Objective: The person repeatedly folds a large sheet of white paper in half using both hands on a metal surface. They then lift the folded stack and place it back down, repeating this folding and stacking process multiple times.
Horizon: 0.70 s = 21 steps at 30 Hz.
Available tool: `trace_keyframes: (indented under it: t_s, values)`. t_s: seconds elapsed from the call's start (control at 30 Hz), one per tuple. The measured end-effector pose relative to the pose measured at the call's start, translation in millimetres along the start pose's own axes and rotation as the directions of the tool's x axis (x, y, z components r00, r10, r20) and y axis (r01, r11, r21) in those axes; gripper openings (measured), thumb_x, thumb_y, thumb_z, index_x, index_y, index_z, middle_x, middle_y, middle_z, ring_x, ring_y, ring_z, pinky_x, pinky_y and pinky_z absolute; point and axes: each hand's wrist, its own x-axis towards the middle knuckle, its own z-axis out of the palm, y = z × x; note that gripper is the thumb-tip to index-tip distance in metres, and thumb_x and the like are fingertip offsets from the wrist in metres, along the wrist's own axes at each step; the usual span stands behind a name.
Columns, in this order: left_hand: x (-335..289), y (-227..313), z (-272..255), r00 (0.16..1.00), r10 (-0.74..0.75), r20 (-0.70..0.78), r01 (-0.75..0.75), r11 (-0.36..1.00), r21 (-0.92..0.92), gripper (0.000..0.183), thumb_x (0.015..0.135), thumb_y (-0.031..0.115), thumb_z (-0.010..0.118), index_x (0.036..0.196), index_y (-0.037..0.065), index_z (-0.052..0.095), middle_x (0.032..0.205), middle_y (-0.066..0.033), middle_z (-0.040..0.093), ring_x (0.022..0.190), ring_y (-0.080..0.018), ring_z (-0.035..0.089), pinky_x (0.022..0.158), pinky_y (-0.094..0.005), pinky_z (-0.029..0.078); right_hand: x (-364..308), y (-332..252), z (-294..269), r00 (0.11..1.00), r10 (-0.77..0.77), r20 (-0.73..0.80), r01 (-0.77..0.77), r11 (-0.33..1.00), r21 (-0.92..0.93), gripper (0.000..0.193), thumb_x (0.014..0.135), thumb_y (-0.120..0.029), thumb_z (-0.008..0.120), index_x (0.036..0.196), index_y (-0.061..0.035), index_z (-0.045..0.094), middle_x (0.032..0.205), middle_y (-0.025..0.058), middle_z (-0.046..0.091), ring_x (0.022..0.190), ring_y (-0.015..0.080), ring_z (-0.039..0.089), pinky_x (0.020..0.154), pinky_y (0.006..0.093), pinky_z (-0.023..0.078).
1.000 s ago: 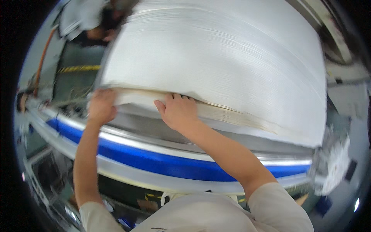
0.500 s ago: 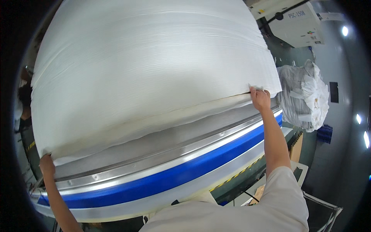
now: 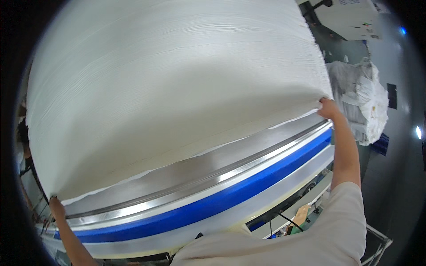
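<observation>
A broad white fabric sheet [image 3: 177, 97] spreads across the upper middle of the view, finely wrinkled toward its far part. At its near left corner my left hand [image 3: 57, 208] is closed on the edge. My right hand [image 3: 327, 108] pinches the same edge at the near right corner, with the fingertips partly hidden behind the hand. Between the two hands the near edge runs slanting, lower at the left. Just in front of it shows a bare strip of the grey metal table [image 3: 186, 166], bordered by a metal rail and a blue band [image 3: 199, 199].
Right of the table stands a large bundle wrapped in white plastic [image 3: 361, 102]. A white machine cabinet [image 3: 348, 20] is at the far right. Below the table edge, by my right arm, are an open shelf with cables and a cardboard piece [image 3: 301, 217].
My right hand has moved outward to the right corner of the sheet. The left hand has shifted slightly lower in view, and the sheet's near edge now lies flatter and straighter.
</observation>
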Motion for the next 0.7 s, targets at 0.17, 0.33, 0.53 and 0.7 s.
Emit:
trace_keyframes:
  t_s: [0.17,0.33,0.53,0.7]
  values:
    - [13,136,-57,0.968,-0.166,0.186,0.225,0.906,-0.359,0.031,0.096,0.017,0.037,0.108,0.003,0.062,0.117,-0.0137,0.059,0.112,-0.0323,0.052,0.105,-0.038,0.036,-35,36,-1,0.965,0.161,-0.207,-0.187,0.976,-0.114,0.023,0.081,-0.009,0.055,0.101,-0.0076,0.067,0.095,0.015,0.068,0.089,0.0348,0.064,0.078,0.0426,0.052]
    - [-35,65,-133,0.996,-0.064,0.057,0.076,0.968,-0.238,0.041,0.084,0.0,0.047,0.119,0.015,0.062,0.117,-0.0117,0.063,0.112,-0.032,0.056,0.102,-0.0442,0.04,-40,24,-39,0.981,0.05,-0.186,-0.054,0.998,-0.016,0.035,0.08,-0.008,0.055,0.111,-0.0157,0.067,0.106,0.0137,0.067,0.097,0.035,0.062,0.094,0.0431,0.044]
    - [-74,25,-152,0.999,0.005,-0.048,-0.016,0.973,-0.23,0.039,0.078,-0.003,0.051,0.112,0.013,0.062,0.112,-0.0076,0.065,0.108,-0.0288,0.058,0.107,-0.0466,0.033,-73,128,-40,0.968,-0.002,-0.252,0.031,0.994,0.109,0.031,0.083,-0.009,0.051,0.111,-0.0082,0.065,0.102,0.0191,0.066,0.098,0.0372,0.062,0.084,0.0435,0.048]
    - [-129,-6,-111,0.987,0.157,0.026,-0.148,0.967,-0.208,0.037,0.078,-0.002,0.048,0.107,0.013,0.065,0.11,-0.0088,0.066,0.104,-0.03,0.061,0.106,-0.0485,0.035,-123,122,-25,0.973,-0.125,-0.194,0.11,0.99,-0.084,0.03,0.08,-0.01,0.055,0.108,-0.0096,0.066,0.097,0.0187,0.067,0.094,0.0387,0.062,0.08,0.046,0.048]
